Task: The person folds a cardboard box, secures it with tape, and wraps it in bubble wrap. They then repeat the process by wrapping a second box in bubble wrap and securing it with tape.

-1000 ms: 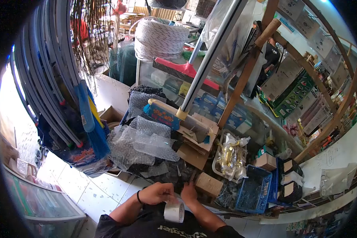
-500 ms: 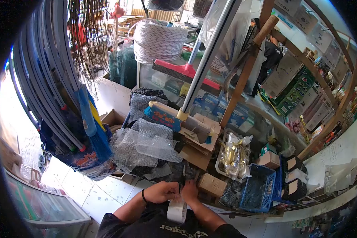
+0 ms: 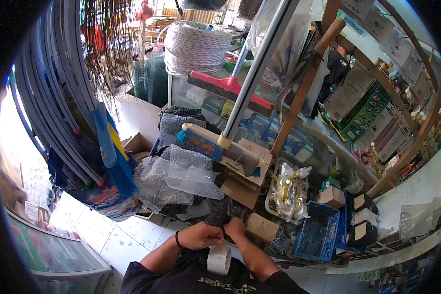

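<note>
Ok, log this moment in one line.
left hand: at tape | right hand: beside box | bubble wrap: beyond hands

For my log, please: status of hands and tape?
Left hand, fingers at tape roll. Right hand beside brown box. Grips unclear. Bubble wrap piled beyond.

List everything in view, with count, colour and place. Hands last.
tape roll: one, whitish, low centre
brown box: one, brown, right of the tape roll
bubble wrap: several pieces, clear, centre
white tray: one, white, right of centre
bagged fittings: uncountable, gold-coloured, in the white tray
mesh basket: one clearly, blue, lower right
rope coil: one, white, top centre
squeegee: one, pink-red, upper centre
person: one, dark clothing, upper right
small goods: uncountable, mixed colours, far right
wristband: one, black, left wrist
left hand: one, bare, fingers at the tape roll
right hand: one, bare, beside the brown box
</note>
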`<state>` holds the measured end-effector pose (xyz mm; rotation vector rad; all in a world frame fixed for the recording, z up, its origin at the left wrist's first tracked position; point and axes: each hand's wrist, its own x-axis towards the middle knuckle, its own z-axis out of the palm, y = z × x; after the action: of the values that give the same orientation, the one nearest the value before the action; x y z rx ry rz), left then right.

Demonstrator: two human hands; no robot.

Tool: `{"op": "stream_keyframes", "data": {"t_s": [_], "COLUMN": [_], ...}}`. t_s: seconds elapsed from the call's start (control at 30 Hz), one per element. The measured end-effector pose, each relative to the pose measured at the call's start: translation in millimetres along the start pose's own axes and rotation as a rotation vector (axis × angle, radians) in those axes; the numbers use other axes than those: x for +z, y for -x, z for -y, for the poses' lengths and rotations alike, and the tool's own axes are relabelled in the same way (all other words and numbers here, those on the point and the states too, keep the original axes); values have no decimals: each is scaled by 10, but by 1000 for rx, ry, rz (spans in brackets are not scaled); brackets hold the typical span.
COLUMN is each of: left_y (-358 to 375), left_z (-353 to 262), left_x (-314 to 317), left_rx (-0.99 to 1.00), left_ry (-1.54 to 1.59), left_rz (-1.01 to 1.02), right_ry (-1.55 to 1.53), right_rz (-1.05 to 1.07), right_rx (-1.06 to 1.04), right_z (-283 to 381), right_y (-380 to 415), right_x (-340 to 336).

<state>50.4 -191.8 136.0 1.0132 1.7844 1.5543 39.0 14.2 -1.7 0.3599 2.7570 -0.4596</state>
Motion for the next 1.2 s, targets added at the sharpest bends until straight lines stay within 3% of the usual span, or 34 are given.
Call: {"op": "stream_keyframes", "data": {"t_s": [0.1,0.2,0.3,0.4,0.5,0.6,0.7,0.8,0.9,1.0,1.2], "left_y": [-81,-151,-248,-336,-458,-534,-592,-665,-710,-725,-743], "left_z": [9,-68,-138,-94,-281,-414,-532,-648,-691,-816,-747], "left_x": [15,63,76,161,184,281,340,353,436,482,574], "left_rx": [-5,-27,-13,6,18,33,34,65,65,63,64], "left_ry": [0,-14,-50,-59,-36,-3,-41,-48,-78,-72,-97], "left_rz": [0,15,29,34,64,102,127,142,127,103,96], "right_ry": [-176,-851,-1508,-1702,-1763,-1977,-1863,-1872,-1879,-1937,-1786], "right_rz": [-93,169,278,390,347,415,371,316,396,437,249], "right_rx": [18,141,110,133,-24,-39,231,188,13,107,148], "right_z": [-130,0,-216,-356,-417,-565,-495,-500,-559,-491,-442], "right_y": [-2,456,721,970,1142,1222,1274,1306,1255,1335,1473], "right_x": [90,-427,-434,-589,-638,-665,-843,-882,-901,-1130,-1295]}}
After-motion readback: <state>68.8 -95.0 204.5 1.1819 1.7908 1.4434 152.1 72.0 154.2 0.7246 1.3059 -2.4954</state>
